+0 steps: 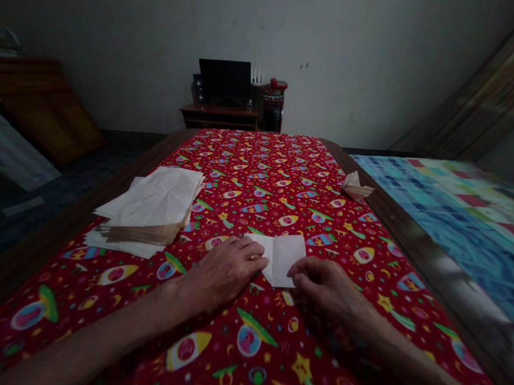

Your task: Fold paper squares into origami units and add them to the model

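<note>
A small white folded sheet of paper (288, 258) lies on the red patterned tablecloth in front of me, with a crease running down its middle. My left hand (233, 263) is closed over the paper's left part, fingers curled together and hiding that edge. At the lower right corner, my right hand (325, 284) pinches the paper between thumb and forefinger. To the left stands a stack of loose paper sheets (156, 201), some printed, with browned edges. A folded paper piece (356, 187) sits farther off near the table's right edge.
The tablecloth (257, 332) covers a long dark wooden table (410, 242). Beyond its far end are a black monitor (225, 79) and speakers on a small desk (218, 112). A bed with a blue checked cover (438, 227) adjoins on the right; a wooden cabinet (49, 104) stands left.
</note>
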### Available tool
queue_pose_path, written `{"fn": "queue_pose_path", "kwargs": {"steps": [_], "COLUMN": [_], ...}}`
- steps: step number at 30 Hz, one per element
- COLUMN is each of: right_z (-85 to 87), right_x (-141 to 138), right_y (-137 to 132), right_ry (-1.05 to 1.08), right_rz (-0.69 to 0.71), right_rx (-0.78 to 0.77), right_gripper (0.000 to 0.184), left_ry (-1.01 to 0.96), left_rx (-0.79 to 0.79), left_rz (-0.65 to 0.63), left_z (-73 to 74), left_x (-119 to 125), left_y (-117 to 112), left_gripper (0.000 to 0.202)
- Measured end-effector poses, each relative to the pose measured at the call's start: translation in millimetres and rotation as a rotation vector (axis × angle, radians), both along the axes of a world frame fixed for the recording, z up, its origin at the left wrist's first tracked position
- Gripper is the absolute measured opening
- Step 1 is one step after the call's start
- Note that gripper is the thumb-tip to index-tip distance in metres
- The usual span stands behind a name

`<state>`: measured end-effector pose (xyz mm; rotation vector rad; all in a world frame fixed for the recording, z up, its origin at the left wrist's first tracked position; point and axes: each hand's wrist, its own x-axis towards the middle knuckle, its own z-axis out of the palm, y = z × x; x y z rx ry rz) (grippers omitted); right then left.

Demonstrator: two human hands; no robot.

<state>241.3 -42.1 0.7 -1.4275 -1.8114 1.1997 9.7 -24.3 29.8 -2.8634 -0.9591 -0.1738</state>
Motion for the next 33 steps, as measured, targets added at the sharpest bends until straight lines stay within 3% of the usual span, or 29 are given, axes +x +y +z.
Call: {"fn": "queue_pose_path", "kwargs": {"steps": [4, 8, 14, 19, 21, 24, 28, 33], "right_z": [-1.9, -1.4, 9.9, 8.9, 10.2, 15.8, 16.6, 12.7], "right_x": [-8.3, -17.9, -7.3, 10.6, 12.5, 9.9, 6.5, 7.6], "right_y": [0.5, -2.4, -12.7, -11.6, -9.2, -3.3, 12.2, 27.0], "right_ry": [0.18, 0.131, -0.176, -0.618, -0.754, -0.787, -0.588, -0.251], "right_rz": [-0.055, -0.088, 0.229, 0.248, 0.245, 0.301, 0.471, 0.507], "right_rx": [-0.129, -0.062, 0.199, 0.732, 0.848, 0.925, 0.911, 0.647], "right_gripper": [0.019, 0.027, 0.03, 0.03, 0.025, 0.015, 0.014, 0.02], "left_ry": [0.034, 0.06, -0.033, -0.152, -0.211, -0.269, -0.307, -0.308], "left_rx": [0.036, 0.105, 0.117, 0.089, 0.071, 0.047, 0.025, 0.017], "left_rz": [-0.043, -0.14, -0.171, -0.163, -0.17, -0.166, -0.156, -0.151], "left_z": [-2.4, -9.3, -18.2, -25.0, -28.6, -32.7, -33.8, -32.6], "left_x": [-1.7, -5.1, -7.6, -8.6, -9.7, -11.8, -12.4, -11.3], "left_y": [1.0, 21.4, 33.8, 16.7, 11.7, 8.3, 6.7, 3.7], "left_gripper": [0.022, 0.024, 0.024, 0.024, 0.025, 0.026, 0.028, 0.029]}}
